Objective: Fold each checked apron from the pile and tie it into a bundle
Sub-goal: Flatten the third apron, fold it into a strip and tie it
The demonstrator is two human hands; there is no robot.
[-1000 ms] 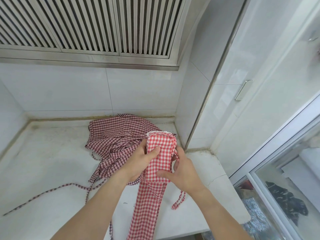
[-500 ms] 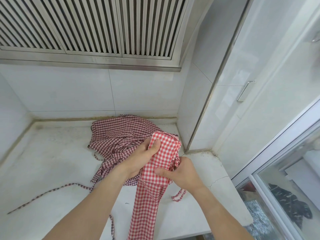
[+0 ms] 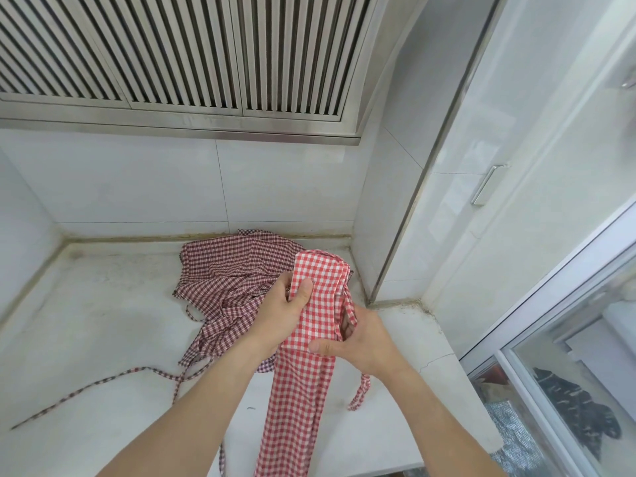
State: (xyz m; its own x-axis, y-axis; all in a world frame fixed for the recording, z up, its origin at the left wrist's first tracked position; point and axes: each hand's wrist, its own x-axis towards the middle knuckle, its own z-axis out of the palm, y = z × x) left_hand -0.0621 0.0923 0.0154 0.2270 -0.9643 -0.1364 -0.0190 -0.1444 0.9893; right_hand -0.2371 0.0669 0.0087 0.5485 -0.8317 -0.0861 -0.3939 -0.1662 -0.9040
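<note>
**Red checked apron held folded above the counter**

The left hand (image 3: 280, 316) pinches the upper part of a folded red-and-white checked apron (image 3: 311, 325), its thumb (image 3: 303, 292) pressed flat on the front face and the other fingers curled behind the cloth. The right hand (image 3: 363, 340) grips the same strip lower down: its thumb (image 3: 321, 347) lies across the front, and its other fingers curl round the right edge, partly tucked among the layers.

The apron is folded into a long narrow band, doubled over at the top into a thick rounded-corner pad with stitched edges. Below the hands it hangs as a flat strip past the near edge of the counter (image 3: 103, 339). A thin tie of the same cloth (image 3: 361, 387) dangles under the right wrist, its end near the counter surface.

Just behind the hands lies a rumpled pile of darker maroon checked aprons (image 3: 234, 270), soft and creased, with a narrow strap (image 3: 86, 390) trailing left across the pale, scuffed, stone-like counter. Glossy white tiles (image 3: 137, 187) line the walls, and a ribbed stainless-steel extractor hood (image 3: 172, 63) hangs above.
</note>
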